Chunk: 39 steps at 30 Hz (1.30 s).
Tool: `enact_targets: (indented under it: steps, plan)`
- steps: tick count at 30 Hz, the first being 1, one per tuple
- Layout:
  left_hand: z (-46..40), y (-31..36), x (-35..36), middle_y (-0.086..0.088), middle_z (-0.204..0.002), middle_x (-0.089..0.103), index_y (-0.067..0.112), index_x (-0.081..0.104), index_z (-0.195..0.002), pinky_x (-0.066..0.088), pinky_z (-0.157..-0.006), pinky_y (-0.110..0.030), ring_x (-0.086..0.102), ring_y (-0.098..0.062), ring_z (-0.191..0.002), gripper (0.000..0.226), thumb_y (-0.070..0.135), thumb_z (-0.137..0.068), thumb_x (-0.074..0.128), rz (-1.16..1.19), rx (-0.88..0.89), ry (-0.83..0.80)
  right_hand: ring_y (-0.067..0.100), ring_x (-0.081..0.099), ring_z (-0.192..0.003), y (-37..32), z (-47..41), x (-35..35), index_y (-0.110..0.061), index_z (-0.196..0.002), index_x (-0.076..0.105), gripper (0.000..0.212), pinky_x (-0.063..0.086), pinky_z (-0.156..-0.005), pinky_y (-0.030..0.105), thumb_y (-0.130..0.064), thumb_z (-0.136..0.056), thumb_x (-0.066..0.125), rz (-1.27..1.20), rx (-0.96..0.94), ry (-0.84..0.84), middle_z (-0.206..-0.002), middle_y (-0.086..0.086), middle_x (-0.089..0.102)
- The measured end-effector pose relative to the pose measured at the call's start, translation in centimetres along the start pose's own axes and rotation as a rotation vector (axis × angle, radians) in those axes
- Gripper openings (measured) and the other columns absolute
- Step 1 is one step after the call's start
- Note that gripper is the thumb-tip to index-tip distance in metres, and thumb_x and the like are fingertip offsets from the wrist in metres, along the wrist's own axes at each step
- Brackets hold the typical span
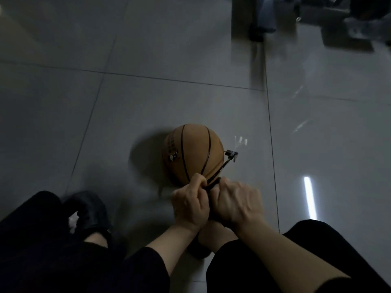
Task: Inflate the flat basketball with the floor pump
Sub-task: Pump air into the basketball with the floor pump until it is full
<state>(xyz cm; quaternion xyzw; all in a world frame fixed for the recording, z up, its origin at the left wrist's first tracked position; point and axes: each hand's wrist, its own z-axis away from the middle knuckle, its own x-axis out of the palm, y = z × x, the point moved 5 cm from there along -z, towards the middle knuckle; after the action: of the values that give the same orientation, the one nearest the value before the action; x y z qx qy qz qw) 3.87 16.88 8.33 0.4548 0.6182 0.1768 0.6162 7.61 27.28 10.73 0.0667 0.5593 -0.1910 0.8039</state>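
Observation:
An orange basketball (193, 152) with black seams lies on the grey tiled floor, its shape flattened on one side. A thin black hose (222, 168) runs along its right side to a small black nozzle head (231, 155) at the ball's right edge. My left hand (189, 203) and my right hand (234, 203) are side by side just in front of the ball, both gripping the dark pump handle between them. The handle and the pump body are mostly hidden under my hands.
My legs in dark trousers fill the bottom corners, with a black shoe (87, 210) at the left. Dark furniture and a box (296, 20) stand at the far right. Glossy tiles (148, 60) stretch beyond the ball, with a bright light reflection (310, 197) on the right.

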Motion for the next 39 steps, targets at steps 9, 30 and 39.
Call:
enact_targets:
  steps: [9,30,39]
  plan:
    - [0.8,2.0,-5.0,0.011,-0.049,0.038,0.021,0.045,-0.092,0.032,-0.054,-0.029,0.053,-0.021,-0.052,0.021,0.026,-0.084,0.026,-0.128,-0.091,-0.145,0.012,0.035,-0.051,-2.5,2.9,-2.7,-0.022,-0.065,0.034,0.04,0.024,-0.047,0.028,-0.04,-0.099,0.025,-0.033,-0.043,-0.066,-0.064,-0.003,0.04]
    - [0.4,1.3,-0.9,-0.006,-0.044,0.036,0.018,0.032,-0.058,0.029,-0.036,-0.037,0.035,-0.024,-0.037,0.023,0.018,-0.08,0.029,0.012,-0.009,-0.024,0.014,0.033,-0.05,-0.3,2.0,-1.3,-0.021,-0.061,0.036,0.042,0.026,-0.047,0.027,-0.037,-0.098,0.025,-0.017,-0.038,-0.042,-0.06,-0.005,0.038]
    - [1.2,3.5,0.7,-0.012,-0.049,0.045,0.019,0.028,-0.064,0.024,-0.051,-0.027,0.049,-0.035,-0.045,0.019,0.024,-0.082,0.026,-0.059,-0.028,-0.177,0.027,0.059,-0.077,2.1,3.1,-0.4,-0.021,-0.073,0.053,0.034,0.036,-0.058,0.03,-0.031,-0.097,0.032,-0.051,0.087,-0.086,-0.086,0.006,0.064]
